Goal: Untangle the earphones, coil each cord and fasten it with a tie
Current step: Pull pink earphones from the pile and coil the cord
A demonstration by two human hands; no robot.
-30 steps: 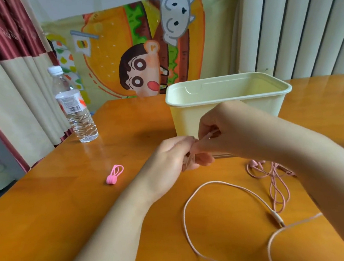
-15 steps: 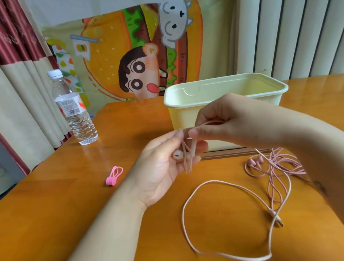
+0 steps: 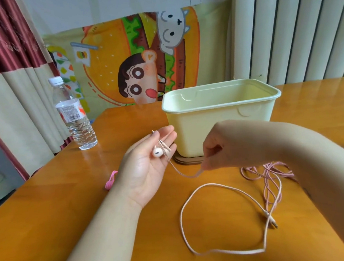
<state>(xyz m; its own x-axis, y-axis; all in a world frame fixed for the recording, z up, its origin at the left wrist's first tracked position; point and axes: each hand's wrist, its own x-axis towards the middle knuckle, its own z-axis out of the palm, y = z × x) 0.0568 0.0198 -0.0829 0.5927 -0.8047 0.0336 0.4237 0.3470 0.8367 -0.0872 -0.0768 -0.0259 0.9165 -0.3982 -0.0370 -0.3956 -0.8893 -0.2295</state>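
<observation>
The left hand (image 3: 145, 170) lies palm-up and relaxed with a white earbud (image 3: 158, 152) resting on it; the right hand (image 3: 219, 147) pinches its pale cord (image 3: 179, 171) above the surface (image 3: 69, 203).

Bare table (image 3: 40, 237) shows at the near left, beside the pink tie (image 3: 110, 181). The yellow bin (image 3: 219, 134) blocks the far middle and the water bottle (image 3: 75, 122) stands far left, well apart from it. The pale cord loop (image 3: 181, 224) and the pink tangled cord (image 3: 270, 175) cover the near right.

Orange wooden bench (image 3: 50, 226). Far side: water bottle (image 3: 75, 118) upright at left, yellow bin (image 3: 219, 130) on a brown disc (image 3: 187, 162). Near side: pink tie (image 3: 110, 180), pale cord (image 3: 180, 218) in a loose loop, pink earphone tangle (image 3: 270, 175) at right.
</observation>
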